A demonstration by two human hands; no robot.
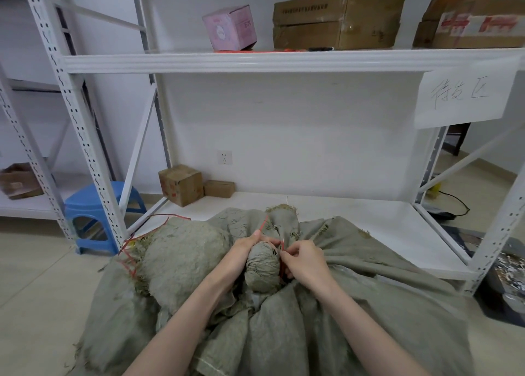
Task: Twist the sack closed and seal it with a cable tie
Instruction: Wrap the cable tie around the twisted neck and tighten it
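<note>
A grey-green woven sack (355, 304) lies on the floor in front of me, its mouth gathered into a twisted neck (262, 265) pointing toward me. My left hand (241, 252) grips the left side of that neck and pinches one end of a thin red cable tie (264, 224) that rises from its fingers. My right hand (304, 259) pinches the tie's other part at the right side of the neck. The tie runs around the far side of the neck, mostly hidden by fabric and fingers.
A second sack (181, 259) with red ties at its frayed mouth lies to the left. White metal shelving (255, 61) with cardboard boxes stands ahead, its lower shelf just behind the sacks. A blue plastic stool (88, 205) stands at left; cables and clutter lie at right.
</note>
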